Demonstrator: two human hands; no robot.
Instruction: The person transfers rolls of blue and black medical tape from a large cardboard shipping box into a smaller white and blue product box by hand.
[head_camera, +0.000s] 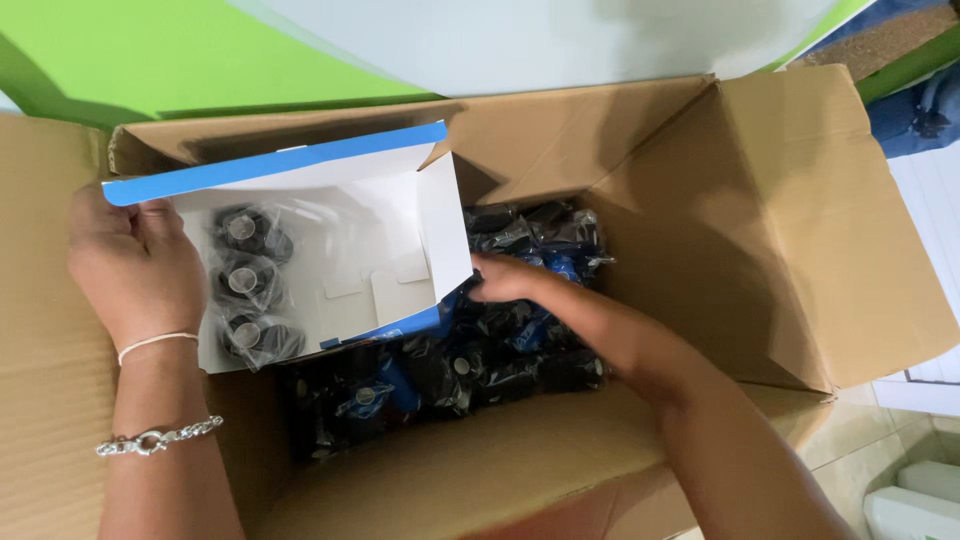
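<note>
Big brown corrugated carton (780, 250) fills most of the view, flaps open, sitting against a green surface (200, 60) with a pale panel (520, 40) above. Held over its left half is a smaller white carton with blue edges (390, 250), tilted so the open side faces the camera, its lid flap up at the top and one side flap sticking out on the right. Left hand (135, 265) is at the small carton's left end, fingers wrapped around the upper-left corner by the blue strip, thumb on the near face, so clamped on the carton wall. A thin white band and a silver chain bracelet (158, 437) sit on that wrist. Right hand (505, 280) reaches in from the lower right, forearm across the big carton's near wall; its fingers go below the small carton's right flap and into the pile, tips hidden, so cannot tell whether they are spread or closed on anything. Inside the small carton, along its left side just beside the left fingers, three black round parts in clear bags (250, 285) line up in a column, each showing a pale round top. The rest of the white interior is bare with a few fold tabs. Bottom of the big carton holds a loose heap of bagged black parts (480, 360), glossy plastic, some with blue showing, touching the right hand.
</note>
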